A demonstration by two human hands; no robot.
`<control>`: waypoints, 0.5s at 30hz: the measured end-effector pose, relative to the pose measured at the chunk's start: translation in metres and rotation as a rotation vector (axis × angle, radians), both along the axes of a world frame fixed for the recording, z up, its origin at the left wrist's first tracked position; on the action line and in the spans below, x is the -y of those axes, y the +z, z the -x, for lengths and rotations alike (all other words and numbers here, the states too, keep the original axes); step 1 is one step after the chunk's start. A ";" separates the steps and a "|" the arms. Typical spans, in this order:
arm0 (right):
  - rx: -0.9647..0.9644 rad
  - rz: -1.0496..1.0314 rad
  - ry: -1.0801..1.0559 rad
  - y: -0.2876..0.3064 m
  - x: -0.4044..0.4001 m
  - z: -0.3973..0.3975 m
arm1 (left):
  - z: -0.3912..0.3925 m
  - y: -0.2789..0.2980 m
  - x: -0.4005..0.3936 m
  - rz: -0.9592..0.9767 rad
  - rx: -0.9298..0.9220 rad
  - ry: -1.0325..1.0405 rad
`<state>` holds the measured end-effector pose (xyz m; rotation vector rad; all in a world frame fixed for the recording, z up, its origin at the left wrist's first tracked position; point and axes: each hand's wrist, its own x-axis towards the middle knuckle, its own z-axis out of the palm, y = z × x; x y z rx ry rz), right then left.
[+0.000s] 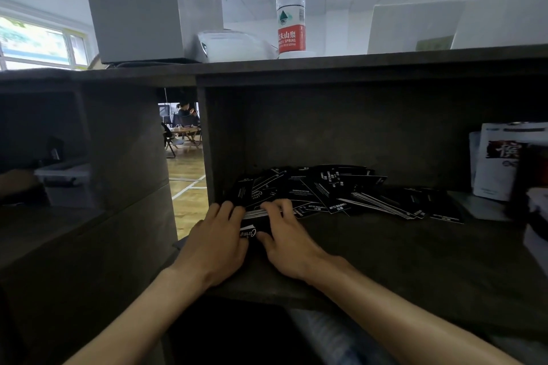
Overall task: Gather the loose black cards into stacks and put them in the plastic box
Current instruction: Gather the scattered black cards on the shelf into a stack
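Note:
Loose black cards (pixel 341 192) with white print lie scattered in a heap on the dark shelf (pixel 415 261), spreading toward the right. At the heap's left end a small stack of black cards (pixel 252 230) sits between both hands. My left hand (pixel 218 241) grips the stack's left side, fingers curled over its far edge. My right hand (pixel 286 241) grips its right side, thumb on the near edge. A clear plastic box (pixel 66 178) with a lid stands in the dim compartment at the far left.
A water bottle (pixel 291 6) with a red label stands on the shelf's top board, beside a white plastic container (pixel 234 44) and a grey box (pixel 148 3). White booklets (pixel 504 163) lean at the shelf's right end. A vertical divider (pixel 207 145) bounds the compartment's left.

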<state>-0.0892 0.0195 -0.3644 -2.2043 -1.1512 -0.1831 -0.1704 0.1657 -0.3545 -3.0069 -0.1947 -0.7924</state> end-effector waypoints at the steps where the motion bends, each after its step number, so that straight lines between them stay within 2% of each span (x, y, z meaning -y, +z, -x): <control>1: -0.044 0.004 0.030 0.003 0.001 -0.002 | 0.001 -0.001 -0.002 0.006 0.007 -0.008; 4: -0.281 -0.110 0.078 0.021 0.015 -0.020 | 0.006 -0.007 -0.013 0.021 0.066 -0.026; 6: -0.279 -0.168 -0.080 0.029 0.033 -0.045 | 0.010 -0.012 -0.017 0.049 0.150 -0.044; 10: -0.116 0.143 -0.512 0.020 0.058 -0.099 | 0.009 -0.018 -0.021 0.093 0.225 -0.065; 12: -0.051 0.294 -0.589 0.012 0.060 -0.110 | 0.009 -0.018 -0.021 0.097 0.241 -0.062; 15: 0.015 0.386 -0.561 0.010 0.063 -0.110 | 0.010 -0.018 -0.021 0.088 0.230 -0.063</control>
